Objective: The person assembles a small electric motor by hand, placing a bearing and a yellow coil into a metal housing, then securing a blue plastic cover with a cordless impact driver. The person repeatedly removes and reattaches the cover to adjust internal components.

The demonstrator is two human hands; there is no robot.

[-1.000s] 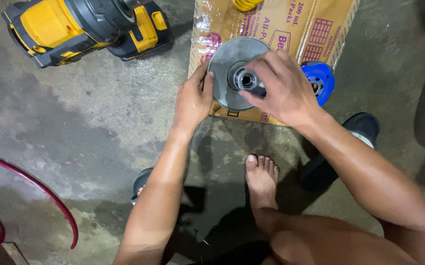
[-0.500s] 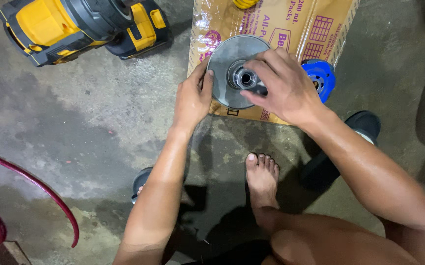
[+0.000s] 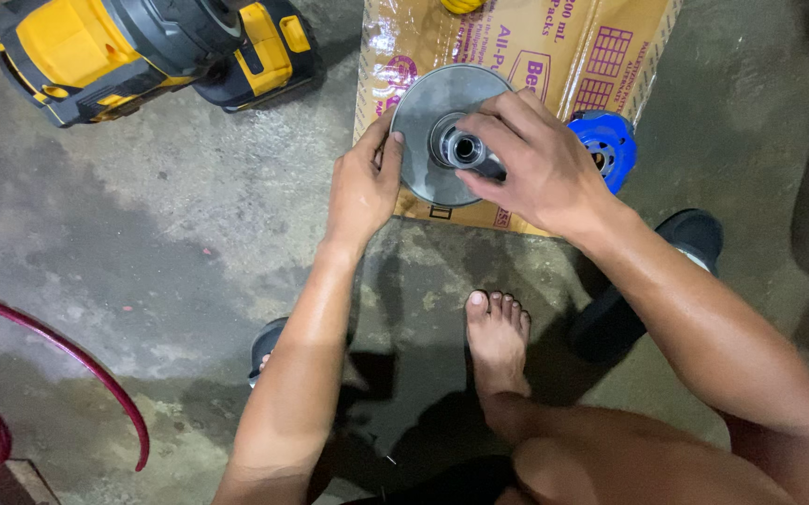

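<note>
On the concrete floor (image 3: pixel 171 234), the grey metal disc (image 3: pixel 428 126) lies on flattened cardboard (image 3: pixel 554 47). My left hand (image 3: pixel 362 187) pinches its rim; my right hand's (image 3: pixel 535 164) fingers (image 3: pixel 507 117) curl around its hub (image 3: pixel 463 148).

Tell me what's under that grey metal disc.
The metal disc lies on a flattened cardboard box on the concrete floor. The left hand steadies its rim; the right hand covers its right side, hiding what's beneath there.

Looks like a workshop floor here: stained bare concrete floor (image 3: pixel 143 234), a yellow-and-black power tool (image 3: pixel 143 47), red hose (image 3: pixel 68 365), flattened cardboard (image 3: pixel 554 47) as a work mat.
</note>
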